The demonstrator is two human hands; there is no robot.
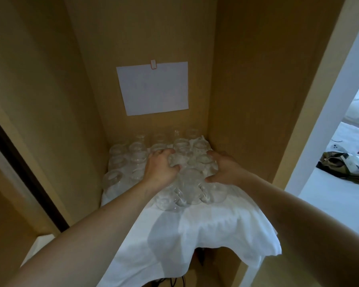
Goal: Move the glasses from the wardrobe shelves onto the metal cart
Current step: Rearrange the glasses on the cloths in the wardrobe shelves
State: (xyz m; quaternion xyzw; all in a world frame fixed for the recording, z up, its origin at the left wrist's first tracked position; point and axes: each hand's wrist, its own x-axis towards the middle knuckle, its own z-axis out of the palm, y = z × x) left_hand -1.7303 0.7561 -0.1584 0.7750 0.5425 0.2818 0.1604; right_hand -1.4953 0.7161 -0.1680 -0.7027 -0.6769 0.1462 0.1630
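Clear, round glasses stand packed together on a rumpled white cloth that covers the shelf of a smooth tan wardrobe and droops over its front edge. The left hand curls its fingers round a glass mid-cloth. Right of it, the right hand cups another glass, fingers bent. Above the cloth, a flat white paper hangs on the back panel.

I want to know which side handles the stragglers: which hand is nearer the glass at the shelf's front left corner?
Left. The left hand is among the glasses just right of that corner glass; the right hand is farther right.
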